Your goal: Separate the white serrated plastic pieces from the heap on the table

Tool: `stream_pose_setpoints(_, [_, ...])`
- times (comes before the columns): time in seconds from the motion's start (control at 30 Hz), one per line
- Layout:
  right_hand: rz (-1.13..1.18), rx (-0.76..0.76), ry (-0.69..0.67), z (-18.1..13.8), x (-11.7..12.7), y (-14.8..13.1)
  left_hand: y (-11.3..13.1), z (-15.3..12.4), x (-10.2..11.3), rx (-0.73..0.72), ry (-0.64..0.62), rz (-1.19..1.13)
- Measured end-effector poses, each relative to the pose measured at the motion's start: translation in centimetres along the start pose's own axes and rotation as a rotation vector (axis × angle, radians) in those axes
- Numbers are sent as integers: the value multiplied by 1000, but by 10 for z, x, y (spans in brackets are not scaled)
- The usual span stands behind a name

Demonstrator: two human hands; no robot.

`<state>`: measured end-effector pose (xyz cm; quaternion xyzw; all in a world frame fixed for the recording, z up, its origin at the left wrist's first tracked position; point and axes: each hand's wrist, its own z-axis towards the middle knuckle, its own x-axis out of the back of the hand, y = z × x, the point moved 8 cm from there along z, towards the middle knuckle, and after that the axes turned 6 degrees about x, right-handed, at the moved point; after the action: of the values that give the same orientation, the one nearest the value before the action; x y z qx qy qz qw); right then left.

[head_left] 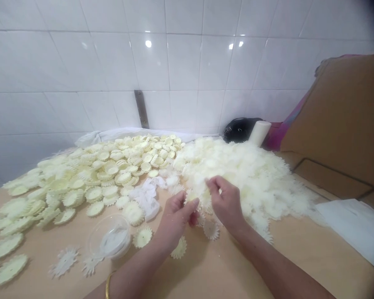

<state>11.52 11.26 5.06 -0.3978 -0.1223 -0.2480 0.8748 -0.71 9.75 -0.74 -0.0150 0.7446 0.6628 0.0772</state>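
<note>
My left hand [178, 216] is closed, thumb against fingers, on a pale flower-shaped cutout [191, 195] with a toothed edge. Just to its right, my right hand [227, 202] is pinched, thumb to forefinger; whatever lies between those fingertips is too small to make out. Below and between the hands are loose cutouts, one white [211, 229] and one yellowish [179, 248]. Behind the right hand rises a big heap of thin, whitish cutouts [237, 166]. Stacks of yellowish toothed discs [121, 166] spread across the left side.
A clear round tub [110, 238] with white contents stands left of my left forearm. Crumpled white plastic [146, 197] lies behind it. At right are a cardboard box [339, 112], a white sheet [355, 228], a white roll [259, 133] and a black bag [239, 128]. A tiled wall [183, 58] closes the back.
</note>
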Motion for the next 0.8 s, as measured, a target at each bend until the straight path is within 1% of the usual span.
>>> stream_pose_setpoints(0.07, [-3,6,3,2,1,2,0,-1,1,-11,6,8])
stream_pose_setpoints(0.13, [-12,-42,39,6,10,13,0,-4,3,-10,12,33])
stream_pose_setpoints(0.2, [-48,-136,150,11,29,31,-2,-8,6,6,31,66])
stream_pose_setpoints(0.23, [-106,-143,226,13,40,37,-3,-9,8,12,46,74])
stream_pose_setpoints(0.27, [-180,-109,258,16,47,40,-4,-9,10,15,60,71])
stream_pose_setpoints(0.33, [-287,-26,177,21,44,43,-7,-8,12,20,61,40])
stream_pose_setpoints(0.4, [-380,44,90,22,36,46,-12,-4,12,43,43,6])
stream_pose_setpoints(0.47, [-453,87,68,20,30,47,-18,-1,13,73,33,-9])
stream_pose_setpoints(0.53, [-473,113,81,18,29,46,-21,2,15,88,36,-14])
stream_pose_setpoints(0.63, [-410,148,105,17,32,34,-22,1,18,97,59,-30])
stream_pose_setpoints(0.73, [-252,204,107,13,32,9,-20,-1,16,102,53,-16])
stream_pose_setpoints(0.77, [-163,217,70,11,28,1,-20,-1,15,101,48,-1])
stream_pose_setpoints(0.8, [-67,223,3,8,21,-6,-19,-2,14,96,46,16])
